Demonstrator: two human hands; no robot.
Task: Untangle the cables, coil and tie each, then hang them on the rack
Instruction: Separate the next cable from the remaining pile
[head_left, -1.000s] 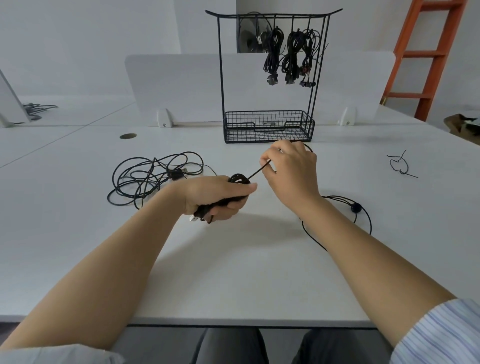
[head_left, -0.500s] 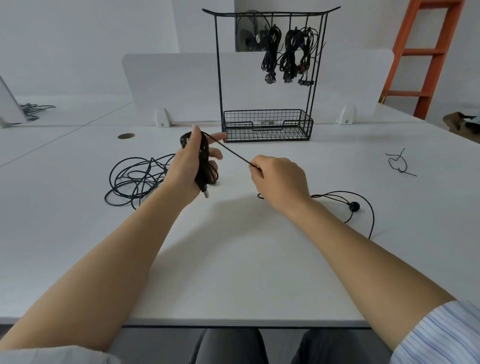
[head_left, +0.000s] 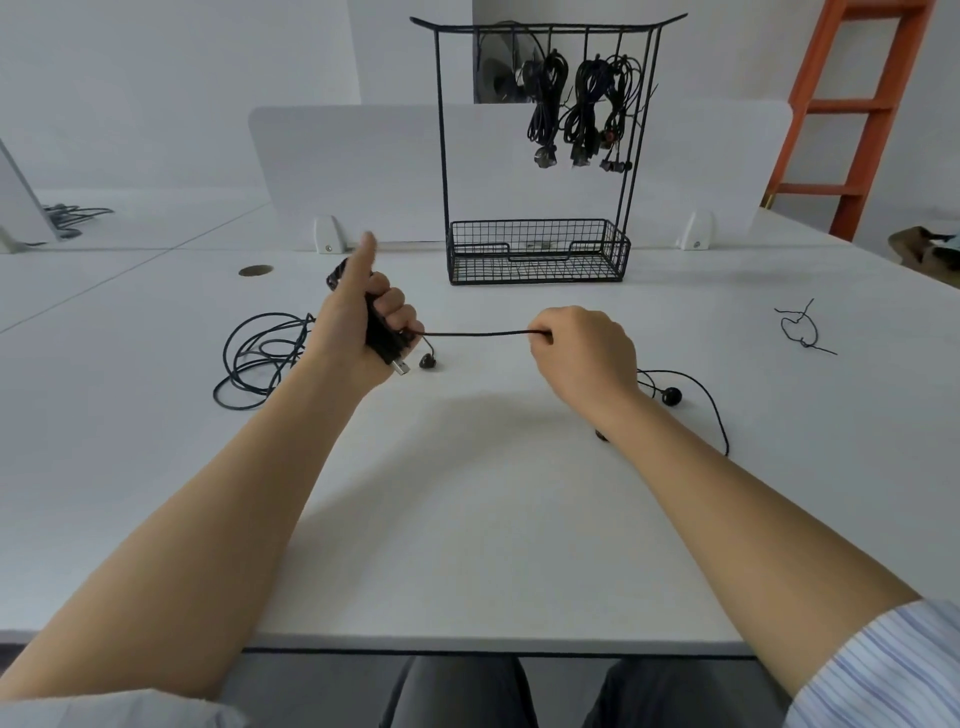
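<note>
Since half a sec ago both hands have spread apart: right hand (head_left: 582, 353) has slid off to the right and left hand (head_left: 358, 322) has dropped lower w/ thumb up, so the cable (head_left: 478, 333) btwn them now runs flat and taut above the bench (head_left: 467, 545). Left hand is wrapped tight round the coil (head_left: 378, 338), USB plug (head_left: 400, 368) poking out below the fist. Right hand pinches the free run at its fingertips.

My read: I hold it tight so the next loop lays neat on the coil, no kinks. Rest of that cable trails on the bench behind the right wrist, w/ a round bead (head_left: 671, 396) on it. A second bead (head_left: 428, 361) lies just beside the left hand.

Count:
- 1 coil in hand
- 3 tied bundles (head_left: 584, 109) hung on the rack (head_left: 440, 156) at the far side
- 1 loose tangle (head_left: 260, 358) just left of the left hand; how many cables are in it, can't tell
- 1 small tie (head_left: 800, 332) well off to the right, prob waiting for this coil

Coiling step, approx mid-task I'd say.
</note>
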